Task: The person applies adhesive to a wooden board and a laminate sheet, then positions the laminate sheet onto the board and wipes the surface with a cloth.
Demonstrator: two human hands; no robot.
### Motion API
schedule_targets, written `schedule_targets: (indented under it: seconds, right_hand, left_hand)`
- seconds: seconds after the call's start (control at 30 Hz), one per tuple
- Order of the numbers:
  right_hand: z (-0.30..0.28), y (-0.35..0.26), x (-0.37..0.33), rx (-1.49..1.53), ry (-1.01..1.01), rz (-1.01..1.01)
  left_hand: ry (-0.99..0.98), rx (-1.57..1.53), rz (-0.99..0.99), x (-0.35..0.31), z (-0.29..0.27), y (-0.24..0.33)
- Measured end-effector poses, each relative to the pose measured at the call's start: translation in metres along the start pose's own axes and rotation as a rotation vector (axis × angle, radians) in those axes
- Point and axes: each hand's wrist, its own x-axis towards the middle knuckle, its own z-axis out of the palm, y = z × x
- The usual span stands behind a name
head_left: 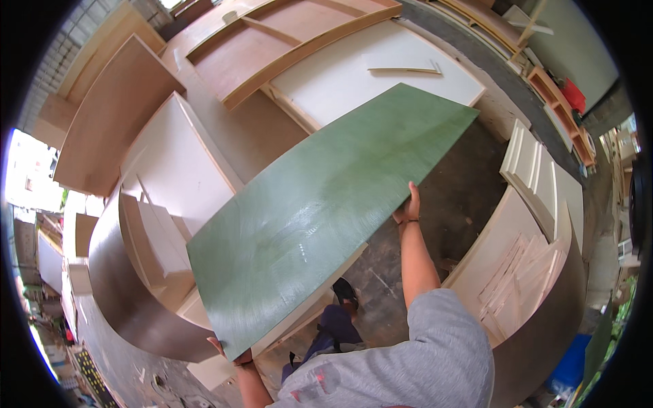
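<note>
In the head view, the right hand (412,204) is clasping the long edge of a green board (320,211), its grip closed on it. The left hand (231,353) is gripping the board's near corner, holding it tilted above curved cabinets (136,299) and the floor (449,197).

No packages, labels, signs or screens show anywhere in this workshop view (only bare boards and panels, none of them carrying a sticker or printed sheet).
</note>
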Motion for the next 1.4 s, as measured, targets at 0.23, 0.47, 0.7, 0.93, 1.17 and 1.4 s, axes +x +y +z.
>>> schedule_targets:
  seconds: [0.23, 0.47, 0.7, 0.93, 1.17, 1.4]
  right_hand:
    - [-0.095, 0.02, -0.015, -0.18, 0.239, 0.097]
    - [-0.171, 0.051, -0.03, -0.214, 0.439, 0.345]
    - [-0.21, 0.049, -0.064, -0.868, 0.65, 0.711]
    - [-0.218, 0.014, -0.144, -1.297, 0.508, 0.97]
    - [-0.186, -0.005, -0.181, -1.635, 0.172, 1.173]
    - [-0.033, 0.127, -0.198, -2.035, -0.569, 1.056]
  left_hand:
    - [0.2, 0.07, -0.162, -0.016, -0.047, 0.005]
    - [0.316, 0.233, -0.583, -0.015, -0.106, -0.021]
    - [0.8, 0.901, -1.002, 0.023, -0.084, -0.081]
    - [0.936, 1.247, -0.69, 0.024, -0.138, -0.12]
    - [0.563, 1.337, -0.764, -0.116, -0.134, -0.099]
    - [0.721, 0.796, -0.822, -0.322, -0.142, -0.117]
